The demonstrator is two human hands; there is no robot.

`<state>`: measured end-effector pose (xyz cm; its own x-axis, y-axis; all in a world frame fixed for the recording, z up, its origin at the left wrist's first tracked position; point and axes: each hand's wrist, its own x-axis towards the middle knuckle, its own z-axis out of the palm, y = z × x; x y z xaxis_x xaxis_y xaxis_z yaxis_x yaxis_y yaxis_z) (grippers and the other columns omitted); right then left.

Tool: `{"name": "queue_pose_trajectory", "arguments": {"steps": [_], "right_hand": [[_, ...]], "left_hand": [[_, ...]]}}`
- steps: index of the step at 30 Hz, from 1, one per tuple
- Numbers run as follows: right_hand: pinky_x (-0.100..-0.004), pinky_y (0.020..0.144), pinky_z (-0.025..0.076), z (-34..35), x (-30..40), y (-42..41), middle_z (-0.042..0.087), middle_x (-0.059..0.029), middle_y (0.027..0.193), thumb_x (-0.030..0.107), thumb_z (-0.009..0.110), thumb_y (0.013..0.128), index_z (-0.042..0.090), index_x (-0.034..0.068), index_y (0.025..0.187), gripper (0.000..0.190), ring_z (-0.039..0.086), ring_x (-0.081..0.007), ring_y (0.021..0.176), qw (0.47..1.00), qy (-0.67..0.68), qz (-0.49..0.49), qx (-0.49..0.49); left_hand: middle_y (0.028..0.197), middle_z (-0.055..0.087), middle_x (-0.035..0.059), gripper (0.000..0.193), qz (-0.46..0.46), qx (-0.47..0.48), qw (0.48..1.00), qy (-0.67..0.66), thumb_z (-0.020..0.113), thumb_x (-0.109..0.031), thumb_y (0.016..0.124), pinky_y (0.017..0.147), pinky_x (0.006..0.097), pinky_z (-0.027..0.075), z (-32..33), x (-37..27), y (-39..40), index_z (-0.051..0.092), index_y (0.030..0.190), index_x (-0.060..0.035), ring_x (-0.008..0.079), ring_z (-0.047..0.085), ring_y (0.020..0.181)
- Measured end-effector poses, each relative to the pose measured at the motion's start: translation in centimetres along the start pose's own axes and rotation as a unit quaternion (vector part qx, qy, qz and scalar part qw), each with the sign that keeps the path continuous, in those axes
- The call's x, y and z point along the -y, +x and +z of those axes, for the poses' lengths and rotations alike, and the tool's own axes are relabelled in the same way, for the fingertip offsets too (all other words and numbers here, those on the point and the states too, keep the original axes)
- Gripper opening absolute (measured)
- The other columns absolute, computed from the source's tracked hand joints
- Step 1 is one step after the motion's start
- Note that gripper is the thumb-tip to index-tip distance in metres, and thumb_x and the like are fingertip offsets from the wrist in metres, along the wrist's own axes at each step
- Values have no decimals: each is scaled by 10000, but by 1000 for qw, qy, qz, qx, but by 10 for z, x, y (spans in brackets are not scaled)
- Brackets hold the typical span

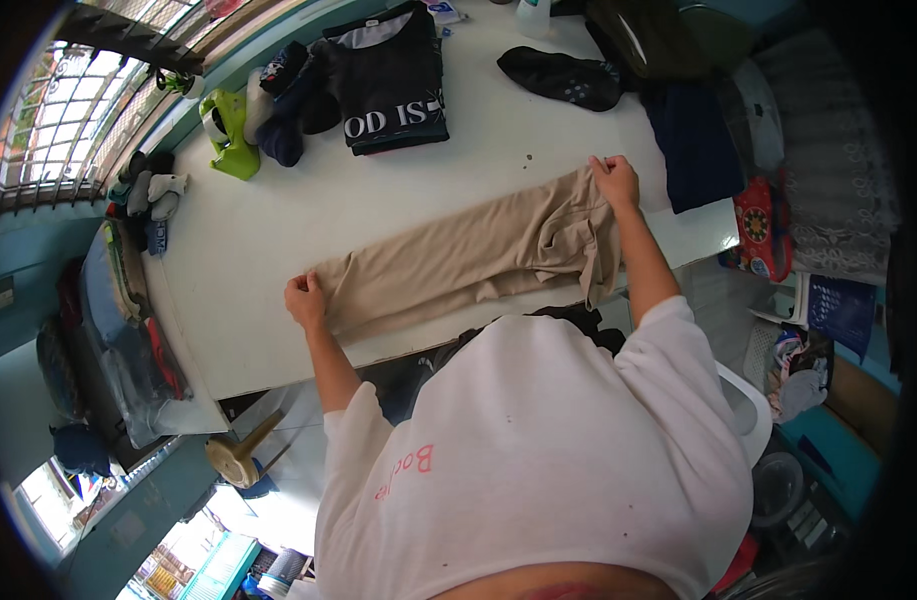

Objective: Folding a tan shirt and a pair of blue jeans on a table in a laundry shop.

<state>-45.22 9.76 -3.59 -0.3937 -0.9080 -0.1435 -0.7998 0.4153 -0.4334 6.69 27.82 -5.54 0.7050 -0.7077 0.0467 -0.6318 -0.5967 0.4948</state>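
A pair of beige trousers, folded lengthwise, lies across the white table near its front edge. My left hand grips the trousers at their left end, the fingers closed on the cloth. At the upper right corner, by the waist end, my right hand pinches the fabric. The cloth between both hands is stretched fairly flat, with wrinkles and loose folds near the right end. The underside of the trousers is hidden.
Folded dark shirts, a green tape dispenser and rolled socks lie along the back. A black sock and folded navy cloth are at right. Bagged clothes stand left. A white chair is behind at right.
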Motion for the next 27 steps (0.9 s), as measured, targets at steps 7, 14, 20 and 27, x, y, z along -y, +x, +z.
{"name": "queue_pose_trajectory", "arguments": {"steps": [7, 14, 20, 27], "right_hand": [[-390, 684, 448, 21, -38, 5, 605, -77, 859, 361, 478, 824, 528, 119, 888, 255, 572, -294, 806, 975, 99, 144, -135], [-357, 658, 424, 2, -60, -25, 544, -103, 848, 364, 546, 796, 506, 48, 905, 337, 534, -259, 783, 979, 85, -25, -185], [-374, 735, 388, -33, -58, -161, 498, -106, 920, 408, 689, 642, 485, 18, 989, 561, 489, -268, 823, 978, 86, -187, 36], [-450, 782, 384, -31, -53, -178, 405, -121, 1091, 278, 702, 593, 438, 36, 1053, 583, 442, -299, 1004, 975, -90, -172, 111]], "left_hand": [[737, 580, 91, 226, -67, -2, 997, -31, 613, -250, 764, 620, 328, 438, 10, 9, 8, 554, 786, -33, 215, 538, 661], [831, 578, 89, 201, -35, -28, 996, 71, 596, -227, 767, 711, 357, 422, 4, -24, -5, 547, 807, -37, 243, 543, 761], [876, 577, 95, 174, 377, 26, 922, -82, 636, -137, 687, 713, 365, 412, 36, -141, -67, 565, 834, -75, 264, 542, 826], [971, 552, 76, 270, 503, 310, 794, -143, 664, -246, 667, 800, 406, 380, 112, -279, -187, 595, 890, -110, 265, 484, 959]]}}
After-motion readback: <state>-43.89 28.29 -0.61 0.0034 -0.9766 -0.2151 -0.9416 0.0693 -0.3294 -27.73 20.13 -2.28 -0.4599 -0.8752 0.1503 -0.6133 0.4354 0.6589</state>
